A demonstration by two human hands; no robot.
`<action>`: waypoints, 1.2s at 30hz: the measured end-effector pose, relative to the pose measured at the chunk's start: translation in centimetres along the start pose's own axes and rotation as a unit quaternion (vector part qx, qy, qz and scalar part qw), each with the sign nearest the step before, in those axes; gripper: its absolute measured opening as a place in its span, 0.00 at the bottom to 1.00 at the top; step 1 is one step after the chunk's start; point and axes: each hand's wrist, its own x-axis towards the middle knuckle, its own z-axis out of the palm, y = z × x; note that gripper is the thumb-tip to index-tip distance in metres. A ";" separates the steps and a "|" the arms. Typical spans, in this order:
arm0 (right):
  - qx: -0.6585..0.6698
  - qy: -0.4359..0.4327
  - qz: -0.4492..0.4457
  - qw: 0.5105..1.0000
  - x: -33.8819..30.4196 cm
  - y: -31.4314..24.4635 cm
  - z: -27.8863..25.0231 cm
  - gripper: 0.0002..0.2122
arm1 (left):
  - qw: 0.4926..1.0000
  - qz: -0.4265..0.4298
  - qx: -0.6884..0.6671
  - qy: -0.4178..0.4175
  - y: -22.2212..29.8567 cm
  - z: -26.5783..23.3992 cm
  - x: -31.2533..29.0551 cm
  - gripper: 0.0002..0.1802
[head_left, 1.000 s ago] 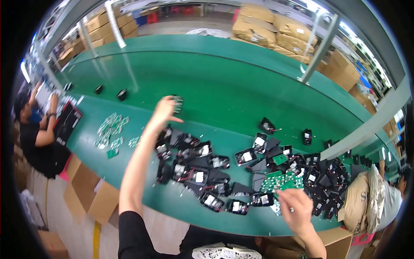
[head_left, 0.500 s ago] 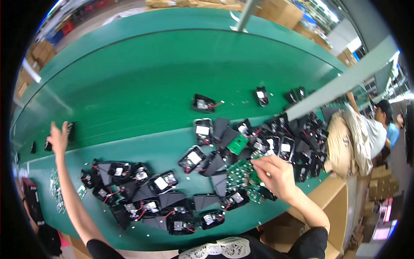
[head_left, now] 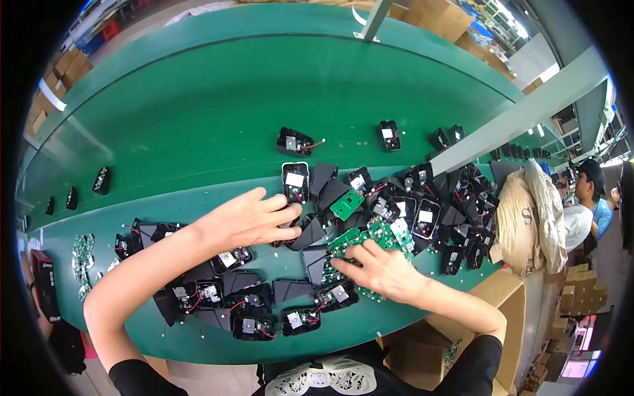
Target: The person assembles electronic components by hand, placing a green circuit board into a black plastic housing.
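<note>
My left hand (head_left: pixel 261 221) reaches across the bench, its fingers apart over a black plastic housing (head_left: pixel 305 236) that it partly covers. Just above it lies another open housing with a white label (head_left: pixel 295 179). My right hand (head_left: pixel 383 270) is down on a heap of green circuit boards (head_left: pixel 380 234). Its thumb and fingers are bent but apart, touching the boards, and nothing held shows between them. A larger green board (head_left: pixel 347 205) rests on housings at the heap's far side. Several open black housings with red wires (head_left: pixel 254 327) lie nearest me.
More black housings (head_left: pixel 462 198) are piled to the right, below a slanting grey post (head_left: pixel 522 109). Single housings (head_left: pixel 294 142) stand on the green belt (head_left: pixel 218 99). Small boards (head_left: pixel 82 261) lie far left. A cardboard box (head_left: pixel 512 317) and a person (head_left: pixel 588 198) are at right.
My left hand has come from the belt at far left to the housings in the middle. My right hand has moved left and down onto the boards. The view has shifted slightly.
</note>
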 end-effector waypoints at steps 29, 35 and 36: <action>0.779 -0.008 0.269 0.567 -4.1 -4.1 -5.4 0.18 | 0.276 -0.374 -0.874 0.145 18.9 -8.4 -1.0 0.24; 0.768 -0.013 0.259 0.585 -4.6 -5.7 -5.7 0.15 | 0.505 -0.446 -0.723 0.152 20.5 -8.9 -0.2 0.26; 0.769 -0.020 0.259 0.584 -4.7 -5.9 -5.5 0.15 | 0.536 -0.469 -0.691 0.123 20.3 -9.6 0.0 0.27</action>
